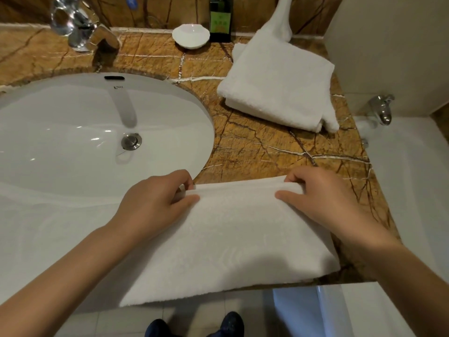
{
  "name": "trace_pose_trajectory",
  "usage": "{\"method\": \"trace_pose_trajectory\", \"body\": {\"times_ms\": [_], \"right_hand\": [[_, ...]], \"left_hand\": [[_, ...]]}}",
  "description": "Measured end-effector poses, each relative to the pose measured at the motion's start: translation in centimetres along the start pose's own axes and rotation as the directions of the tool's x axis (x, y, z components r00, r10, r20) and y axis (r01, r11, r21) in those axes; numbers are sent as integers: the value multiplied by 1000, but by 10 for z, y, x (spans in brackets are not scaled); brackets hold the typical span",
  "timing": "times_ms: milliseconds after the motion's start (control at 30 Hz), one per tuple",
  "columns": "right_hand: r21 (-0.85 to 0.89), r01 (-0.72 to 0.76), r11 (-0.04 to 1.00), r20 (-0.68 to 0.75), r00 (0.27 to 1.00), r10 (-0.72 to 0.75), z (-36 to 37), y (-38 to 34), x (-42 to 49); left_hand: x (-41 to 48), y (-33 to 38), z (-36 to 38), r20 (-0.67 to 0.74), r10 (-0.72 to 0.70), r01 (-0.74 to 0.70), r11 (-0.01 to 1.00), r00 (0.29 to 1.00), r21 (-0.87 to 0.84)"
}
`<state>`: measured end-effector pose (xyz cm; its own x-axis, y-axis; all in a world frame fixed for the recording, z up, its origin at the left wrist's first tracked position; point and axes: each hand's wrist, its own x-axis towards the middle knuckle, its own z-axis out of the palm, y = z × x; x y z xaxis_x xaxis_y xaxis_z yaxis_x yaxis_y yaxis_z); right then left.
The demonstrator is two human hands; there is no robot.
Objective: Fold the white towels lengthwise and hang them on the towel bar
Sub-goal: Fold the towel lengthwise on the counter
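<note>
head view: a white towel [226,242] lies folded on the marble counter [262,147] just right of the sink [73,132], its near edge hanging past the counter's front. the left hand [155,205] and right hand [320,198] each pinch its far folded edge, fingertips tucked out of sight beneath. a second folded towel [277,86] sits farther back, well apart. no towel bar shows.

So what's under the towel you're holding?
The brown marble counter lies under the towel, whose near edge overhangs it. Anything else beneath is covered.
</note>
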<state>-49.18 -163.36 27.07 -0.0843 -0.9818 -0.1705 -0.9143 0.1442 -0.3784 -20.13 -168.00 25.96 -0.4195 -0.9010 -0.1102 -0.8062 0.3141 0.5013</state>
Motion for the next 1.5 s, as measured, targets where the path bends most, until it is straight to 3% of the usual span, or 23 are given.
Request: {"method": "trace_pose_trajectory", "body": {"times_ms": [167,433,533,633,733,767,833,933,1000,1133,1300,1433,1500], "right_hand": [[181,-87,980,-98,989,106,8,6,-5],[243,-126,962,-257,948,188,14,6,-7],[221,-120,968,-288,940,182,18,4,-10],[123,-130,984,-301,940,162,20,2,-8],[89,-157,984,-291,940,176,18,1,-8],[111,-169,979,-282,940,194,17,2,-8],[243,-222,944,-239,930,280,12,5,-11],[565,-334,755,-57,897,439,5,13,-21],[667,-346,660,64,909,412,3,19,-33],[646,-282,709,69,947,314,3,22,-44],[609,-285,740,38,943,332,6,20,-52],[665,-319,675,168,945,280,-3,24,-73],[614,-368,698,288,928,236,-9,26,-82]], "left_hand": [[4,2,4,-44,11,-10,1000,999,22],[7,3,5,-52,-26,28,999,998,41],[4,7,3,-62,-48,57,984,997,167],[4,22,-1,-157,147,-70,906,977,417],[17,50,11,-15,516,-483,812,857,328],[22,59,19,53,608,-597,755,792,272],[30,73,34,125,679,-684,680,724,264],[43,76,45,97,688,-678,664,719,316],[52,75,52,128,704,-698,633,699,335],[58,81,56,170,698,-705,619,696,347],[59,85,54,181,700,-710,611,691,351],[59,87,52,205,697,-712,591,687,378],[58,88,53,231,673,-699,594,703,399]]}}
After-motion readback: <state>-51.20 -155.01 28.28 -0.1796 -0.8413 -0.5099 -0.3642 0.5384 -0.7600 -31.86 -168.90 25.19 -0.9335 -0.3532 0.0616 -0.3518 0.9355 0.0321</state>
